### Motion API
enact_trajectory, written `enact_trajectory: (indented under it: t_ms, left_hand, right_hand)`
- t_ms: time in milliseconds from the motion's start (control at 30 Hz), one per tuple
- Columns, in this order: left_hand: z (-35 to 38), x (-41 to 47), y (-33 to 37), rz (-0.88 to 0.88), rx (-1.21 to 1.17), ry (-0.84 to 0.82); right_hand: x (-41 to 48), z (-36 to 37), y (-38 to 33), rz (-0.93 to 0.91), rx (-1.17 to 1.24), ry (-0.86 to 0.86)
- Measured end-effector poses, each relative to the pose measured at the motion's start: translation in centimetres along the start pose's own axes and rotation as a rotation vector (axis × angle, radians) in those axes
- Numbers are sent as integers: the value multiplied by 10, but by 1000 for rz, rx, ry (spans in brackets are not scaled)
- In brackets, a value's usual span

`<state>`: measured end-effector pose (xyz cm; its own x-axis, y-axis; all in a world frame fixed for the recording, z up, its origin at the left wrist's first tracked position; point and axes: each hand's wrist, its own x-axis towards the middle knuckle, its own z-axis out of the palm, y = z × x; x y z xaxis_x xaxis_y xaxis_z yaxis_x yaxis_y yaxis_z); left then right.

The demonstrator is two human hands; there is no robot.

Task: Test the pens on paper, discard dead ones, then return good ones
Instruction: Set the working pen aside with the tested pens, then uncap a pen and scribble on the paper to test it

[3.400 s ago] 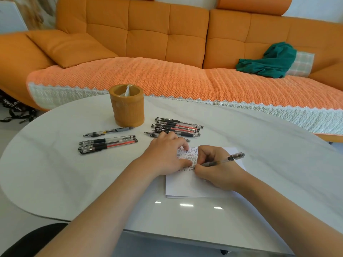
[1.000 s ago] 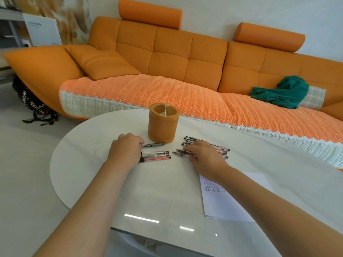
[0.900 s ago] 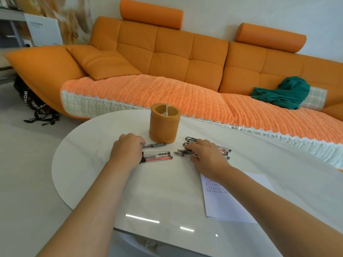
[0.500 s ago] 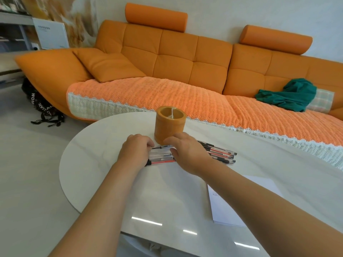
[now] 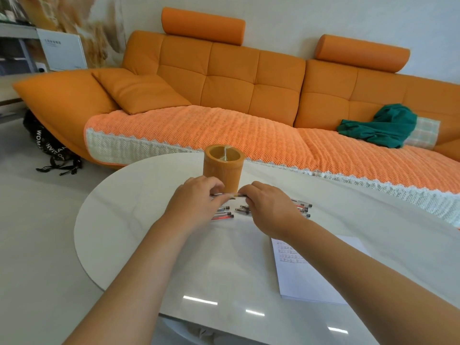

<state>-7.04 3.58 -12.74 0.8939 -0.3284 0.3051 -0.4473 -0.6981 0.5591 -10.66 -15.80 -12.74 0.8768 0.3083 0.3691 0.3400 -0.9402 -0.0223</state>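
An orange cylindrical pen holder (image 5: 223, 168) stands on the white oval table (image 5: 139, 220). Just in front of it, my left hand (image 5: 196, 204) and my right hand (image 5: 270, 207) hold a thin dark pen (image 5: 230, 194) level between them, one hand at each end, slightly above the table. Under my left hand lie a few pens (image 5: 224, 215), some with red ink. A second group of several pens (image 5: 301, 207) lies under and to the right of my right hand. A white sheet of paper (image 5: 303, 275) with scribble marks lies at the near right.
An orange sofa (image 5: 224, 90) with a woven cover runs behind the table, and a green cloth (image 5: 383, 128) lies on its right seat. A black bag (image 5: 47, 148) sits on the floor at the left. The table's front edge is close to me.
My right hand put down the pen it wrote with and left the paper. Both hands moved to the pen groups by the holder, came together, and now lift one pen between them.
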Motion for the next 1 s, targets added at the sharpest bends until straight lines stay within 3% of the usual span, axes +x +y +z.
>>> enact_trajectory:
  t_ms: [300,467,667,1000]
  left_hand:
    - [31,-9,63,153,-143,-93]
    - [55,-11,83,257,-172,-203]
    - [80,-14,96,309,-97,-274]
    - [103,-13,101,335,43,-348]
  right_hand:
    - [-57,-31,30,37,-20,2]
    - [-89,-48,38,162,-61,-4]
    - [-121,-53,61,293,-194,-132]
    - [-139,-35,77,240,-222,-34]
